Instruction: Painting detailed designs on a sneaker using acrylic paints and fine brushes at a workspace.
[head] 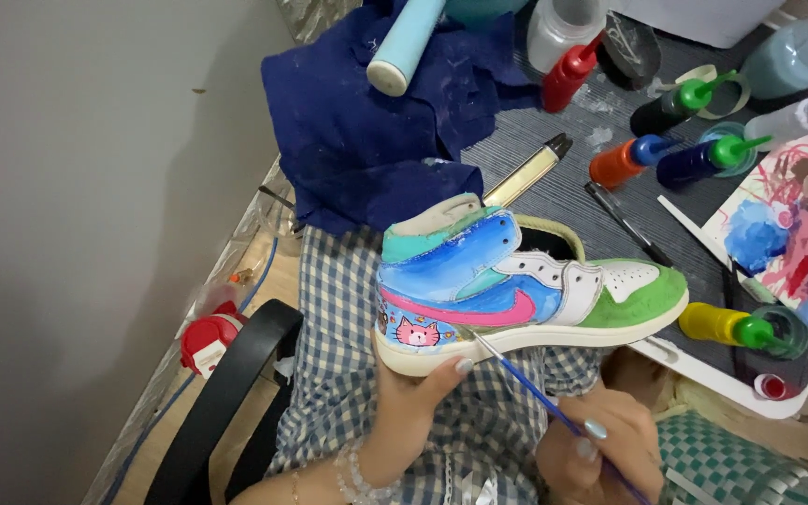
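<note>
Over checked fabric, left hand (413, 397) cups sneaker (526, 285); right hand (600, 454) holds brush (535, 393).

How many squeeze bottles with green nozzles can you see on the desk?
3: a black bottle at the top, a dark blue bottle below it, and a yellow bottle by the shoe's toe. Others may lie outside the view.

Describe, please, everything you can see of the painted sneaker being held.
The sneaker is a high-top lying sideways, toe pointing right, sole toward the person. Its heel and ankle strap are painted blue and teal, a pink curved stripe runs along the side, the toe is green, and some panels remain white. A pink cat face sits near the heel. The left hand grips the pale sole from below; the right hand holds a thin brush whose tip touches the sole edge.
</note>
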